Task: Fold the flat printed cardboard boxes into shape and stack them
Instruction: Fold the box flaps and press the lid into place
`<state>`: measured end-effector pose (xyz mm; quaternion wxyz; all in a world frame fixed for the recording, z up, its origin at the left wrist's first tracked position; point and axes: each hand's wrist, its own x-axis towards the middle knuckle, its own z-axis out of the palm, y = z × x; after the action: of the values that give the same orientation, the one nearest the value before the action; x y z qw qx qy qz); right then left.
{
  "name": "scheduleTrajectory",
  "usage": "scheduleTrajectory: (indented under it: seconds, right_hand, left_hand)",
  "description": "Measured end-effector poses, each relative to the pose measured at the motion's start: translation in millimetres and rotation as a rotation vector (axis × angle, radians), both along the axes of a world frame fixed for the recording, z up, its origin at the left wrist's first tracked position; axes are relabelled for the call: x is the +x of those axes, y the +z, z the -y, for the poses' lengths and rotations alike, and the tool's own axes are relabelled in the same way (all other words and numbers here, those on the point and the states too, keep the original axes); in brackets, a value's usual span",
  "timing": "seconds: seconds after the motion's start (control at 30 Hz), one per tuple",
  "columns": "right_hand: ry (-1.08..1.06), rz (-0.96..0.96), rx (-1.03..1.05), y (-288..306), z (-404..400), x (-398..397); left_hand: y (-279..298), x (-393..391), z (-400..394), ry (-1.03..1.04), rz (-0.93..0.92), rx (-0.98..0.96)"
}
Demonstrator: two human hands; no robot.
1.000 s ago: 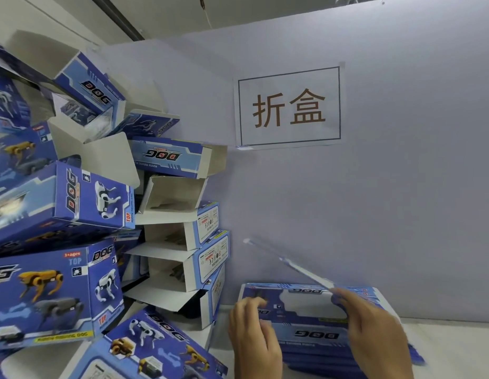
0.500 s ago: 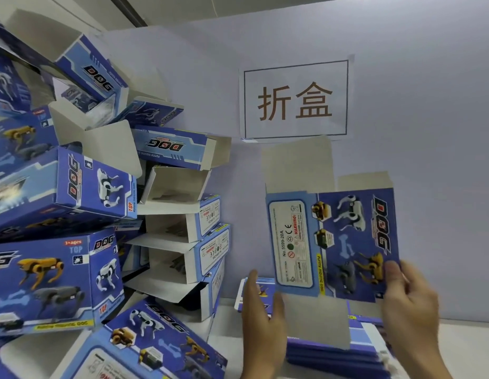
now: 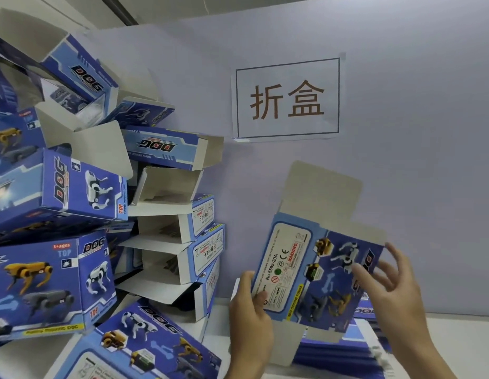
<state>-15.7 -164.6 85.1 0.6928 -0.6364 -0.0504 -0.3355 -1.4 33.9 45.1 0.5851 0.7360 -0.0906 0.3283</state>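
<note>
A person holds 1 flat printed box (image 3: 317,274) up in the air, tilted, below and slightly right of the paper sign (image 3: 288,98) taped to the pale wall (image 3: 415,160). The left hand (image 3: 250,310) grips the box's lower left edge by the white warning label, thumb on the printed face and fingers wrapped behind. The right hand (image 3: 396,294) is at the box's right edge with fingers spread and loosely bent against the printed face; whether it truly grips or only touches, I cannot tell. Plain grey flaps stick out above and below the box. Under it, lower than the sign, a stack of flat boxes (image 3: 344,348) lies on the white table (image 3: 462,332). Left of the sign, a pile of folded boxes (image 3: 82,214) leans against the wall, many with open ends showing.
</note>
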Motion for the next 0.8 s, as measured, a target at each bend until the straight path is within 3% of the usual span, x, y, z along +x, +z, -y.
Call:
scheduleTrajectory:
  seconds: [0.17, 0.3, 0.5, 0.63, 0.8]
  right_hand:
    - [-0.156, 0.157, -0.161, 21, 9, -17]
    - [-0.184, 0.241, -0.370, 38, 21, -33]
    - [-0.116, 0.119, -0.694, 63, 32, -59]
    - [0.028, 0.032, -0.723, 67, 27, -66]
    - [-0.139, 0.099, -0.701, 65, 17, -58]
  left_hand:
    - [8, -3, -1, -0.091, 0.011, 0.056]
    - [16, -3, -7, -0.009, -0.027, 0.133]
    - [23, -8, -17, 0.160, -0.061, 0.315]
    - [28, -11, -15, 0.202, 0.029, 0.410]
    - [34, -17, -11, 0.195, 0.112, 0.244]
